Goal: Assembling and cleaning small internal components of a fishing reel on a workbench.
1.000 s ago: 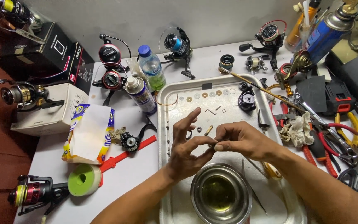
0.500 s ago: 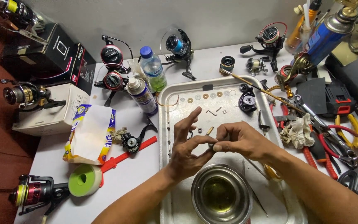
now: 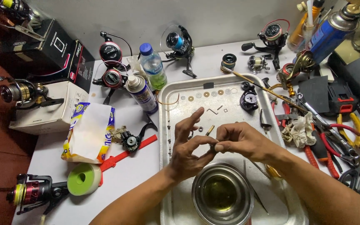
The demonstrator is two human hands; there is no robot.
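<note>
While both hands pinch a tiny part, yellow-and-blue packet (image 3: pixel 89 132) lies left.

The scene is evenly and fairly brightly lit from above, with a cool white cast on the table top (image 3: pixel 138 175) around the hands. Shadows are soft and short: a faint one lies under the left hand (image 3: pixel 188 146) and right hand (image 3: pixel 240 141) on the metal tray (image 3: pixel 176 93). The steel bowl (image 3: pixel 223 194) just below the hands shows bright glare along its rim and a dull yellowish reflection inside. Focus is sharp at the hands and across the tray. Far to the left of the hands the floor falls into dim reddish shade. The wide lens bends the edges, so things far from the hands lean outward at the corners.
</note>
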